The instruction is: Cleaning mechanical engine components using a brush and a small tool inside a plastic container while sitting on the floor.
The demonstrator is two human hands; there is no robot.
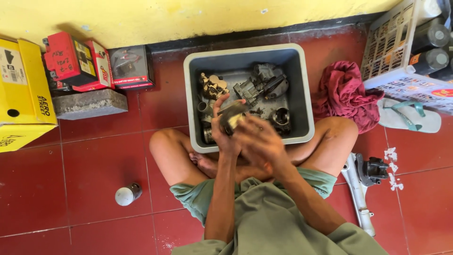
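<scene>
I sit cross-legged on a red tile floor with a grey plastic tub (302,85) in front of my legs. My left hand (222,130) is shut on a small dark metal engine part (232,116), held just above the tub's near edge. My right hand (259,139) lies over the same part, blurred, with its fingers curled against it. Inside the tub lie several greasy metal parts, among them a brass-coloured piece (212,86), a carburettor-like body (266,80) and a round ring-shaped part (281,115).
To the left stand a yellow cardboard box (21,94), red boxes (75,61), a concrete block (89,104) and a small can (127,194). On the right lie a maroon rag (344,94), a sandal (408,115), a white crate (401,52) with spray cans, and a metal bracket (363,182).
</scene>
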